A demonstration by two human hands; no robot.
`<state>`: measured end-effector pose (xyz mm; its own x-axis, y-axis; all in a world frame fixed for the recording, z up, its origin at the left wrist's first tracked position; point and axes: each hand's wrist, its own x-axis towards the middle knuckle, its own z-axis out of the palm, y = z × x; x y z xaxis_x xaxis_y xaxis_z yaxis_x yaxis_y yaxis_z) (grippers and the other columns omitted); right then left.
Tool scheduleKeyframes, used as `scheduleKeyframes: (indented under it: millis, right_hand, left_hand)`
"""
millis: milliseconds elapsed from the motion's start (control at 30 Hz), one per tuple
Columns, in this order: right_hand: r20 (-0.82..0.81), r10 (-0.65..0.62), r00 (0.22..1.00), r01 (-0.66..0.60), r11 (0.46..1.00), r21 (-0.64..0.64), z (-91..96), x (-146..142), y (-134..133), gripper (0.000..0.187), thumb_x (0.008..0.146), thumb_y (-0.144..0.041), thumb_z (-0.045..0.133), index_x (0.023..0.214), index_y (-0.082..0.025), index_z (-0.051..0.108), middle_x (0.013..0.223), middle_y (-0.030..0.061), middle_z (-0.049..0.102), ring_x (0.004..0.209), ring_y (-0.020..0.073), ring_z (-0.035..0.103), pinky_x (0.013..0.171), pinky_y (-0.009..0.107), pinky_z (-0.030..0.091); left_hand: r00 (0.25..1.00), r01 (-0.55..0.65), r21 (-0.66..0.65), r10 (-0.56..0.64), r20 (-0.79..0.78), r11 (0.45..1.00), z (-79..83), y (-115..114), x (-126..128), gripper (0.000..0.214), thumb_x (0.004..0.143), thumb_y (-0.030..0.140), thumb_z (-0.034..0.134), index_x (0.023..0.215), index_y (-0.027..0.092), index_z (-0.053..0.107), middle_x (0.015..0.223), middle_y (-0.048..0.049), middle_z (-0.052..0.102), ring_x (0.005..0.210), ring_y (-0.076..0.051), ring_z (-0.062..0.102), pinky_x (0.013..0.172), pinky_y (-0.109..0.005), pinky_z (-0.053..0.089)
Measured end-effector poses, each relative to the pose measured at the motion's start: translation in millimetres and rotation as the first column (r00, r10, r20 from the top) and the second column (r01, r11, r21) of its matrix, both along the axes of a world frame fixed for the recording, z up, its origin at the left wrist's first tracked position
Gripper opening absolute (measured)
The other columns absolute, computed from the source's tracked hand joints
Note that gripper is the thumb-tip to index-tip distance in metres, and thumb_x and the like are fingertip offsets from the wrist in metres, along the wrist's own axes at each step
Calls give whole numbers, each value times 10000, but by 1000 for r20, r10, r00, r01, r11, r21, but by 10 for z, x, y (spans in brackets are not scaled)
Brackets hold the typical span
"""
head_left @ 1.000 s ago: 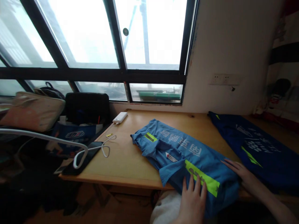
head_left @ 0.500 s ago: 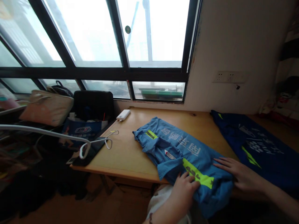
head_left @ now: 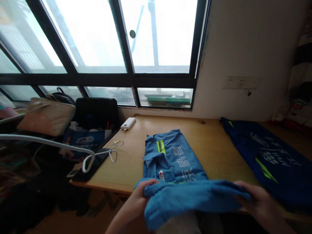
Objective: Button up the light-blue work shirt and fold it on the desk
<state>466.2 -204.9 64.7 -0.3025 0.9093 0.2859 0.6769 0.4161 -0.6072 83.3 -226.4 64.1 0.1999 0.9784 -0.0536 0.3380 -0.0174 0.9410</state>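
Head cam, window-side desk (head_left: 126, 162): I hold the near end of a light-blue shirt (head_left: 177, 162) up off the wood, left grip (head_left: 143, 192) closed on one corner, right grip (head_left: 253, 199) on the other, cloth sagging a bit btwn. The far half lies on the desk, collar side to the left, neon patch (head_left: 161, 147) up. A dark-blue garment (head_left: 268, 159) lies to the right, apart from the shirt; a white power bank (head_left: 128, 123) w/ its cable (head_left: 113, 156) sits near the back left.

Step in hand, as I judge it: raising the near end w/ both hands. The next move prob. calls for level corners, even tension & the far half left flat, b/c a lopsided pull would likely drag it askew.

Hard to see: the raised cloth covers the lower lettering, pt. of the badge (head_left: 161, 175) & all but a sliver of neon along its edge. My right fingers are dim & blurred; can't tell exactly how they're set. Both forearms run out of frame at the bottom, the dark-blue garment at the right. Grayish cloth (head_left: 180, 224) below the shirt: only pt. shows. Clutter, far left: too dark to sort.
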Motion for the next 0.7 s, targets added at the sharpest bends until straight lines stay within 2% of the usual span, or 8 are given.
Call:
scheduleKeyframes:
  millis: [67,133,267,333,467,533,633,700]
  right_hand:
    - [-174,-80,982,63,993,-96,155,-357,445,267,751,-396,539,891,-187,629,825,39,657,753,200,617,638,234,491]
    - [-334,-147,931,91,980,-178,92,-658,902,357,757,-416,515,985,-152,587,903,71,641,849,215,596,720,267,476]
    - [-138,-356,924,279,876,-393,-413,-931,1391,537,704,-425,566,1109,-75,510,858,124,637,830,244,593,730,325,455]
    - [-105,-378,920,287,831,-477,-617,-945,1362,564,697,-446,569,1093,-49,510,889,148,633,835,247,594,738,327,450]
    - [-323,-343,882,60,762,-645,-647,-982,1021,459,657,-428,610,946,-73,578,916,131,639,848,230,598,737,294,457]
    - [-459,-374,806,-100,678,-728,-554,-1033,806,420,631,-403,633,931,-113,587,889,85,649,814,207,604,673,271,473]
    - [-522,-567,637,-155,569,-807,-442,-1055,437,333,620,-376,626,882,-176,576,768,14,647,665,166,601,508,235,460]
    - [-544,-621,565,-123,588,-799,-402,-969,148,244,614,-372,617,780,-197,580,703,3,638,626,167,595,483,239,459]
  left_hand:
    - [985,-171,19,171,15,985,-101,172,-72,367,697,314,558,1023,144,556,989,-64,611,936,-217,549,821,-283,430]
    - [927,-345,95,355,-123,934,-230,324,-98,422,706,323,533,1080,130,511,999,-92,596,946,-240,547,824,-324,427]
    - [579,-534,386,658,-481,752,-474,404,-131,547,755,357,459,1218,72,393,1146,-199,477,1063,-313,468,886,-436,359]
    - [502,-559,395,676,-540,729,-554,382,-177,647,752,430,455,1238,15,353,1150,-245,449,1092,-347,435,892,-456,343]
    - [642,-635,117,605,-471,764,-585,426,-289,794,656,505,548,1205,-35,353,1086,-256,505,1052,-354,478,854,-423,383]
    - [722,-638,-1,597,-350,770,-518,470,-301,790,572,490,627,1151,-6,419,1057,-226,549,1028,-346,504,849,-411,394]
    - [832,-548,-146,519,-193,824,-289,409,-207,619,545,444,659,1003,44,546,931,-159,629,937,-318,566,821,-384,428]
    - [892,-432,-191,385,-237,882,-68,228,-78,451,610,399,620,929,80,599,838,-118,655,888,-289,591,793,-360,450]
